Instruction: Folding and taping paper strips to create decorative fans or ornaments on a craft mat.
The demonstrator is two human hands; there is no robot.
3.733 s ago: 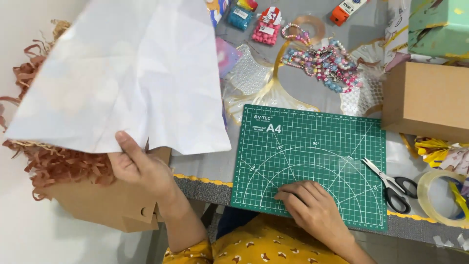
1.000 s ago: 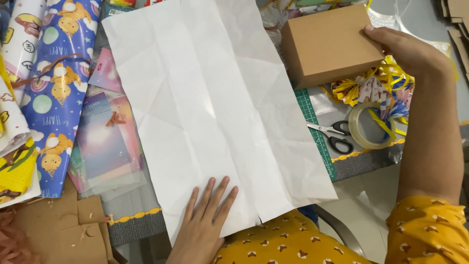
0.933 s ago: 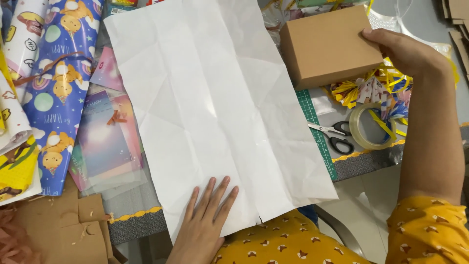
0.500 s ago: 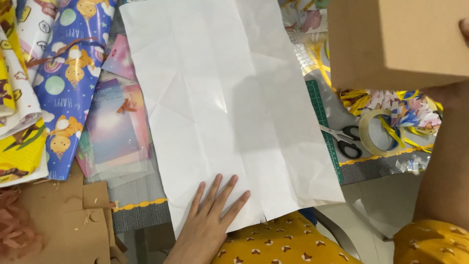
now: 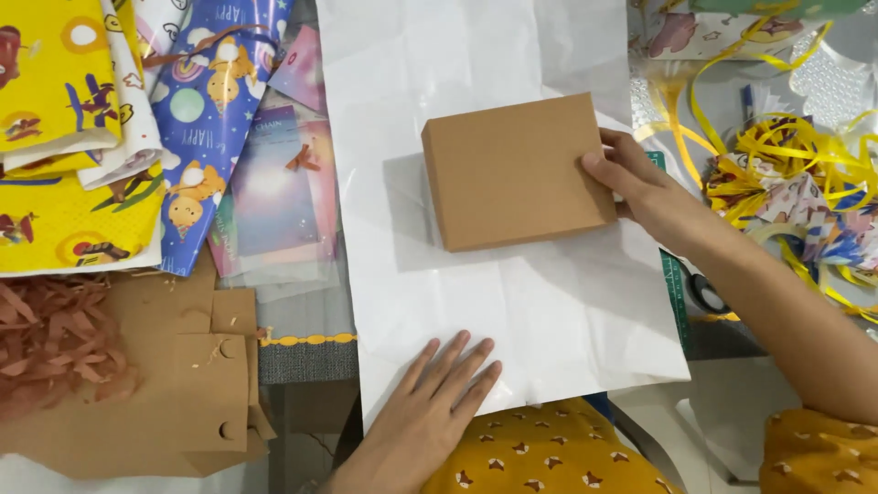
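Now | right hand (image 5: 645,187) pinches the brown box's (image 5: 517,171) right edge, box over the white paper's (image 5: 549,311) middle | left hand (image 5: 434,398) spread flat on the near edge | best: set it square to the creases, keep the paper pinned.

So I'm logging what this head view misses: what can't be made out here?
- Green cutting mat: only an edge strip shows; the white paper sheet covers the rest.
- Scissors: mostly hidden behind the right hand and its forearm.
- Brown box: closed, contents unseen.
- Paper's top end: cut off by the frame's upper edge.
- Left hand: wrist leaves the bottom edge.
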